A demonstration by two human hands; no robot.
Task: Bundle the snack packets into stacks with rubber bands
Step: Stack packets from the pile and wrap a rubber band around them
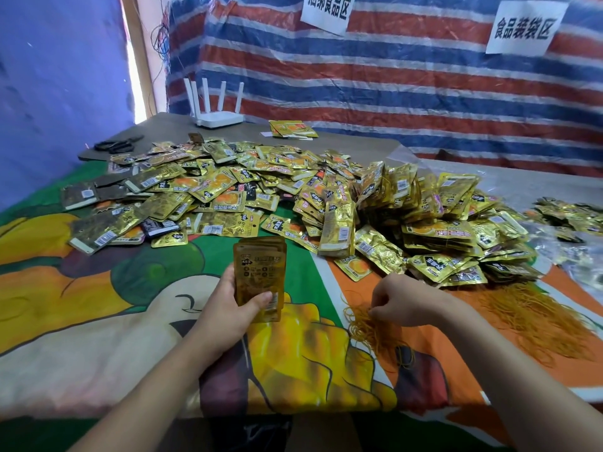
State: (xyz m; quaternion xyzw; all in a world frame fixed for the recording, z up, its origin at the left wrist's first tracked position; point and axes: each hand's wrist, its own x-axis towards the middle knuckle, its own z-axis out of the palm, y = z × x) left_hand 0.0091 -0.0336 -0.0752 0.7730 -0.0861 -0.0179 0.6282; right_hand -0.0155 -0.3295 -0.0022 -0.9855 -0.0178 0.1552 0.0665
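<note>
My left hand (pixel 228 308) grips an upright stack of golden snack packets (pixel 259 269) above the table, thumb across its lower front. My right hand (pixel 396 300) reaches down into a small heap of yellow rubber bands (pixel 368 331), its fingertips pinching at some of them. A big spread of loose golden packets (pixel 208 187) covers the table's far left and middle. Bundled stacks (pixel 434 230) are piled at the right, some standing on edge.
A larger heap of rubber bands (pixel 535 318) lies at the right. Black scissors (pixel 117 145), a white router (pixel 217 117) and a few packets (pixel 292 128) sit at the far edge. More packets (pixel 571 216) lie far right. The cartoon-print cloth (pixel 98 305) covers the near table.
</note>
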